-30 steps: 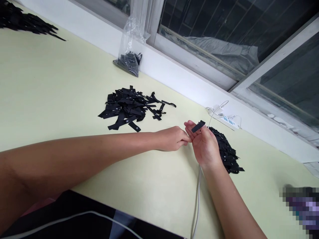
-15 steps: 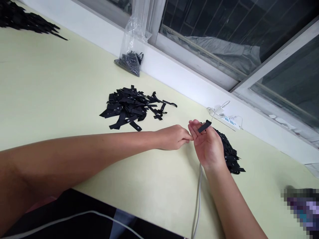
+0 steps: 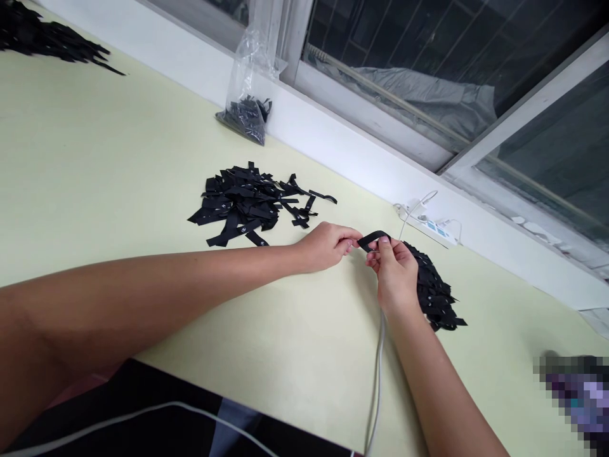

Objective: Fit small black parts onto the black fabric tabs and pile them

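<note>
A short black fabric strip (image 3: 372,237) is stretched in a slight arch between my two hands above the table. The fingertips of my left hand (image 3: 329,246) pinch its left end. My right hand (image 3: 396,270), palm turned up, grips the other end between thumb and fingers. Just behind my right hand lies a pile of black strips (image 3: 436,289), partly covered by that hand. To the left, beyond my left forearm, is another loose heap of black strips (image 3: 242,200), some with small white marks.
A clear plastic bag (image 3: 245,114) with black pieces inside stands against the white wall ledge. More black strips (image 3: 42,38) lie at the far left. A power strip (image 3: 431,230) sits by the ledge, and a white cable (image 3: 379,374) runs over the pale table (image 3: 295,343).
My right hand has closed from an open palm, its thumb now on the strip. My left fingers have come up to the strip's left end, and the strip is now drawn between both hands.
</note>
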`<state>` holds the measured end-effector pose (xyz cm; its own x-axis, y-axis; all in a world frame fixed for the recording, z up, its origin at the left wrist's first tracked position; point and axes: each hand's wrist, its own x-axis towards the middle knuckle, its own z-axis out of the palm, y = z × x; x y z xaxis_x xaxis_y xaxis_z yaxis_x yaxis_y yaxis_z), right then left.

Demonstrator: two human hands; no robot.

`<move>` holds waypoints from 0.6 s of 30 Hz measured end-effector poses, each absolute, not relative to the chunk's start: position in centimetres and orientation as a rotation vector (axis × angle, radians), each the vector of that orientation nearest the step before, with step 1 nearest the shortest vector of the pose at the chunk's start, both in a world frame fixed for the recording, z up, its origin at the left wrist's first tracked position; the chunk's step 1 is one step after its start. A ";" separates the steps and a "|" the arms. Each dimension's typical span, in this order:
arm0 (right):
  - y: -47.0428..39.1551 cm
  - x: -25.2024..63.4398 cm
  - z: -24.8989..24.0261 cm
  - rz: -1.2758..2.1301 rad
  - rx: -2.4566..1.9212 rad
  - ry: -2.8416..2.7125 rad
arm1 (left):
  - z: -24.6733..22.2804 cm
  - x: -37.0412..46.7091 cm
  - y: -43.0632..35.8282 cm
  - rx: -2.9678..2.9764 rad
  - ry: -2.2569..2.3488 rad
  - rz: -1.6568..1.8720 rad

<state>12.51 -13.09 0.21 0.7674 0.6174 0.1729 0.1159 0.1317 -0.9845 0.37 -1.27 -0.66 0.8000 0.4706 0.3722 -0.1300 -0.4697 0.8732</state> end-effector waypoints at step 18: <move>-13.1 13.1 -0.3 0.360 -1.591 -0.728 | -0.6 0.7 -0.9 1.874 0.363 0.856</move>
